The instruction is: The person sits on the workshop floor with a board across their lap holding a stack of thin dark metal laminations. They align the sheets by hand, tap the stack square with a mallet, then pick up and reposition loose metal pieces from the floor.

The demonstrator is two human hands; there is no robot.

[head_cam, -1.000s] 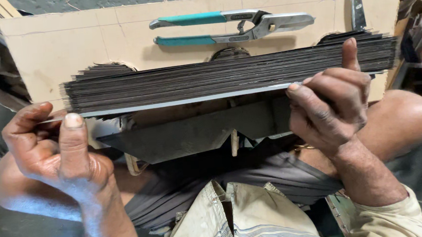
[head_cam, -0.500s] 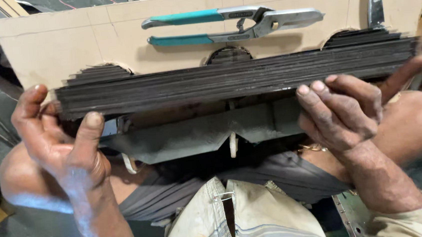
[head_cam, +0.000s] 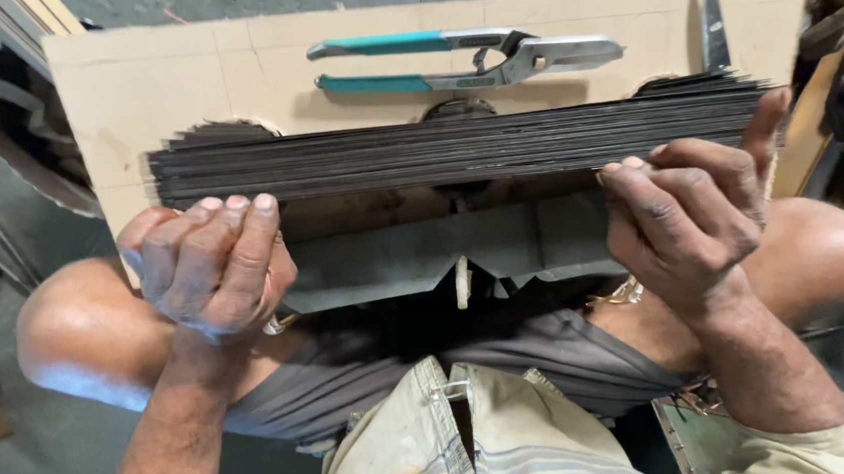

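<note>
A stack of thin dark metal sheets (head_cam: 455, 149) was held across the frame's middle, gripped at lower left by the left hand (head_cam: 212, 269) and at right by the right hand (head_cam: 686, 211), fingers curled closed around its edge. Teal-handled pliers (head_cam: 468, 59) lay on the board (head_cam: 159, 82) above.

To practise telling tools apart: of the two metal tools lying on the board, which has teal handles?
The pliers, lying crosswise at the board's middle top. The other tool, a bare dark blade, stands lengthwise at the right, without coloured grips.
</note>
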